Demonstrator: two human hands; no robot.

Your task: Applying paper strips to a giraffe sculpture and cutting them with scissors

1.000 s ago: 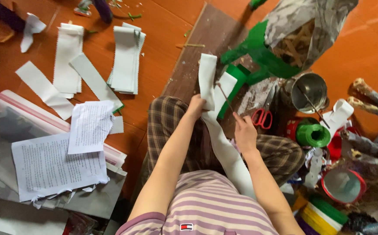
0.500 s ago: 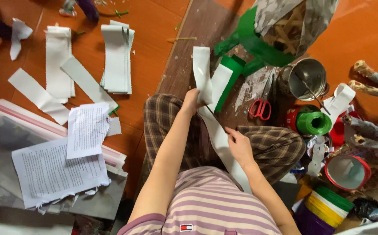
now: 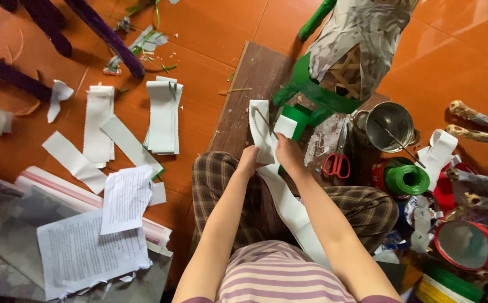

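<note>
I have both hands up at the middle of the frame, working a long white paper strip [image 3: 289, 207] that runs from the lap up to the wooden board [image 3: 244, 90]. My left hand [image 3: 249, 160] has its fingers closed on the strip's left edge, pinching it. My right hand [image 3: 285, 150] is closed around a thin stick-like tool [image 3: 264, 120] that slants to the upper left over the paper; I cannot tell if its tip touches the sheet.

To do this step well, I judge I should keep the left pinch firm and the paper taut and flat against the board, so the tool's stroke does not wrinkle or tear it. Short, even strokes look safer than one long drag, since the strip hangs loose over the checked trousers [image 3: 221, 179].

Right of centre lie red-handled scissors [image 3: 338, 163], a steel pot [image 3: 389, 126] with a stick in it, and a spool of green wire [image 3: 406, 179]. At the upper right stands a paper-covered figure with green trim [image 3: 356, 45]. On the orange floor [image 3: 210, 22] to the left lie stacks of cut white strips [image 3: 162, 115] and printed sheets [image 3: 87, 255].
</note>
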